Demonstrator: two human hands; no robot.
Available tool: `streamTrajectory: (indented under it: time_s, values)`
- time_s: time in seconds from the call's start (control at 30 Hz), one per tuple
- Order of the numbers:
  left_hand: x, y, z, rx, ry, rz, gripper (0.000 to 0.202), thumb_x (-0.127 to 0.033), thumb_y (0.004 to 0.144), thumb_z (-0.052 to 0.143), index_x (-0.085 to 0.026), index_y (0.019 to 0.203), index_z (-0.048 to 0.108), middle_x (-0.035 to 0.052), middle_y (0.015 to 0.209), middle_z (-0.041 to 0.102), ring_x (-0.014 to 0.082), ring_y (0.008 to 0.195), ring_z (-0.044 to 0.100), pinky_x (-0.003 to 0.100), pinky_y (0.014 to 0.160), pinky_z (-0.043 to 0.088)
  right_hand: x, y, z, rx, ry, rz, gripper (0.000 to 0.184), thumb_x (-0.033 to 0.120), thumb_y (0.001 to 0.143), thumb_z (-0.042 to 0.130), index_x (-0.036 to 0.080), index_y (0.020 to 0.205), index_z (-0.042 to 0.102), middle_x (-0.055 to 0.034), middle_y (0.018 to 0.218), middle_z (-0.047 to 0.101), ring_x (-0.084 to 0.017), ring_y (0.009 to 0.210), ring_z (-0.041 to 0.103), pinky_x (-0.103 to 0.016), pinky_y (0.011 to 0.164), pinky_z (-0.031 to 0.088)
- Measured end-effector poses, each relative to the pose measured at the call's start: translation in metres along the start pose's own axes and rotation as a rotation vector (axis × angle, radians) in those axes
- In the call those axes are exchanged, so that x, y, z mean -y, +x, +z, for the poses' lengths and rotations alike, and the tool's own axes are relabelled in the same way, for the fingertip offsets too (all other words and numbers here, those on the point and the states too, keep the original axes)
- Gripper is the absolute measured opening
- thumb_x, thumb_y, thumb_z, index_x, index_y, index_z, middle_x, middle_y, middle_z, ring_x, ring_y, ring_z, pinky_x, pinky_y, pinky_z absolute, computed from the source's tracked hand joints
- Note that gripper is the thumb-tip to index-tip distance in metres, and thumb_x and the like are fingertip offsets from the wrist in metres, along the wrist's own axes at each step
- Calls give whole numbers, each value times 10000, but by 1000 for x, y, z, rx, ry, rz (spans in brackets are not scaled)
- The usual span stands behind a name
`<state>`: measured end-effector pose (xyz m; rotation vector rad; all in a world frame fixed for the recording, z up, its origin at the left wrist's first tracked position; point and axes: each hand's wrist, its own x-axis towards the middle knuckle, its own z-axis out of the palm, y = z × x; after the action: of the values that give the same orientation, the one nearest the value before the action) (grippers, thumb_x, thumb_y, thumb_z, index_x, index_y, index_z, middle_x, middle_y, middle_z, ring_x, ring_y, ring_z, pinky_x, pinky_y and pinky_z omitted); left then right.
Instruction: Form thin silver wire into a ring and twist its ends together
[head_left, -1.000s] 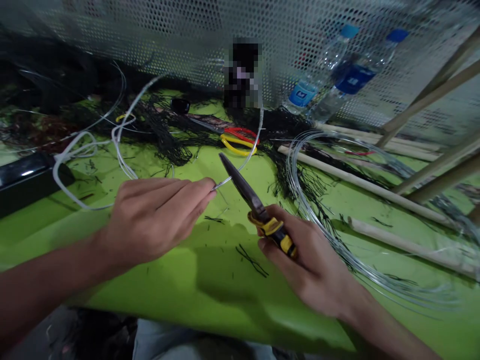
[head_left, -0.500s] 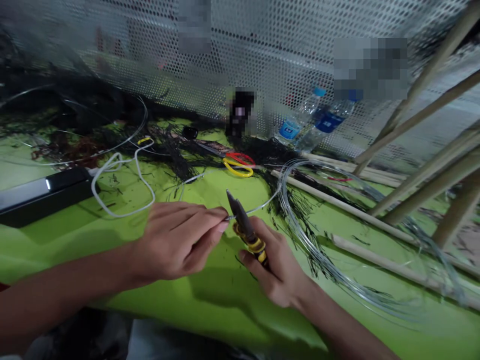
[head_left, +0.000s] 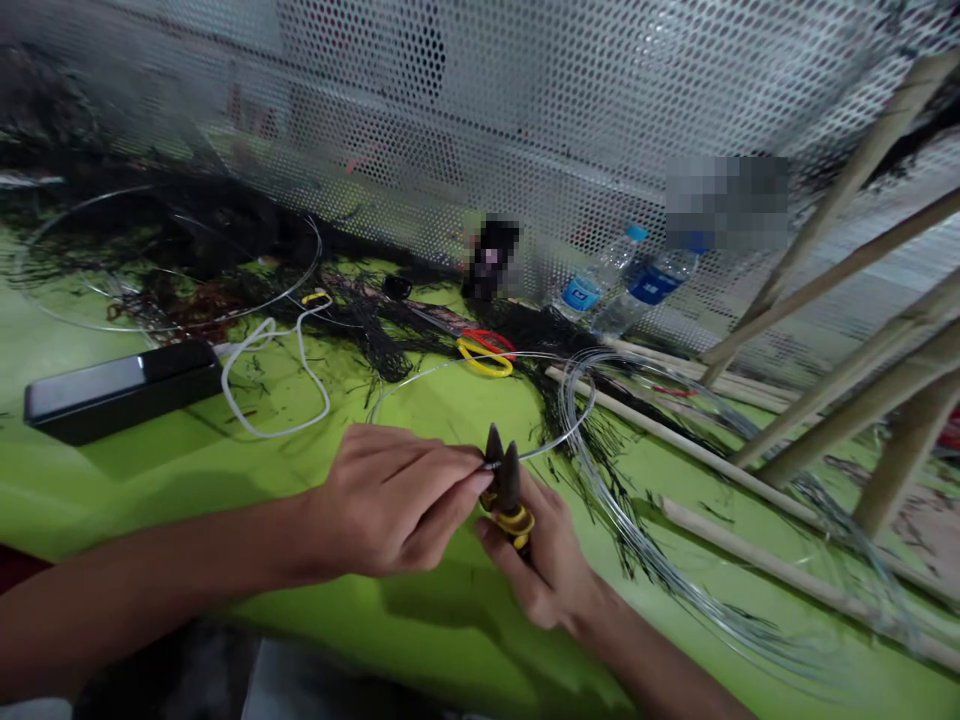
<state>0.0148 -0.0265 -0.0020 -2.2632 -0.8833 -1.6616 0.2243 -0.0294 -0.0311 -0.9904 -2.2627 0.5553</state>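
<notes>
My left hand (head_left: 405, 500) pinches the end of a thin metal wire (head_left: 546, 446) between thumb and fingertips. In my right hand (head_left: 551, 550) is a pair of pliers (head_left: 511, 495) with yellow and black handles. The jaws point up and stand apart, with the wire between them right beside my left fingertips. From there the wire curves off to the right toward a large coil of wire (head_left: 611, 500) lying on the green tabletop (head_left: 427, 390). Behind my hands lie scissors (head_left: 486, 355) with red and yellow handles.
At left sit a black box-shaped device (head_left: 124, 385) and a white cord (head_left: 274, 430). Dark netting (head_left: 382, 345) runs along the perforated metal panel (head_left: 390, 130). Two water bottles (head_left: 581, 290) lean at the back. Wooden poles (head_left: 862, 390) stand and lie at right.
The plier jaws have spread apart and now straddle the wire. Both hands appear slightly lower and to the right, as the camera view has also shifted.
</notes>
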Motion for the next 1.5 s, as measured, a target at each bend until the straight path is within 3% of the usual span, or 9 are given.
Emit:
streamTrajectory:
  time_s: [0.27,0.47,0.63,0.83,0.97,1.07,1.13,1.27,1.5]
  values:
    - [6,4,-3,13,55,131,110,-85,934,621,-123,850,680,24,732,788,112,554,711,237,537,535,1,-2,7,-67,26,-23,273,162,813,525,243,1071,487,20,770,528,-169,618,491,-307,576,423]
    - [10,5,-3,30,105,184,75,-74,903,646,-137,867,667,9,711,778,105,515,679,252,490,501,-1,-6,10,-64,68,14,284,158,801,542,236,1068,484,14,764,535,-170,623,490,-307,563,387]
    - [17,2,-3,-49,182,318,51,-81,877,691,-127,871,671,-10,672,741,105,519,655,276,454,460,1,-4,8,-75,80,23,266,120,789,531,238,1021,478,28,745,509,-147,587,449,-288,554,366]
    - [26,3,-13,37,368,481,99,-122,891,700,-122,990,699,-20,693,671,98,543,603,277,446,387,3,-2,3,27,175,125,236,143,832,540,223,1054,546,12,795,565,-145,630,482,-281,580,378]
    - [29,9,-21,74,504,596,61,-174,917,696,-159,961,735,-26,669,633,76,501,551,265,407,320,15,-2,-11,145,239,260,186,167,854,557,215,1032,581,4,819,610,-155,680,513,-280,594,400]
    - [32,13,-26,116,542,654,115,-122,908,683,-170,984,756,-24,664,616,78,505,555,253,386,297,24,-5,-24,236,243,348,146,196,885,556,209,1022,603,-9,831,649,-168,696,555,-285,603,430]
    - [34,16,-28,131,550,701,165,-74,899,661,-184,963,765,-26,669,629,76,522,579,225,386,313,25,-11,-32,263,208,387,192,252,923,553,206,1089,637,-33,876,692,-197,753,618,-304,654,484]
    - [41,17,-25,176,591,801,257,-35,934,567,-199,913,764,-39,654,620,54,510,571,179,417,354,17,-25,-44,216,89,529,456,443,941,606,239,1347,645,-88,1173,750,-307,1048,688,-392,876,559]
    - [46,16,-15,378,596,852,219,-4,950,587,-108,862,758,-13,649,648,60,515,578,164,444,411,11,-22,-55,376,87,744,506,540,903,606,288,1338,659,-62,1237,734,-326,1104,686,-404,900,552]
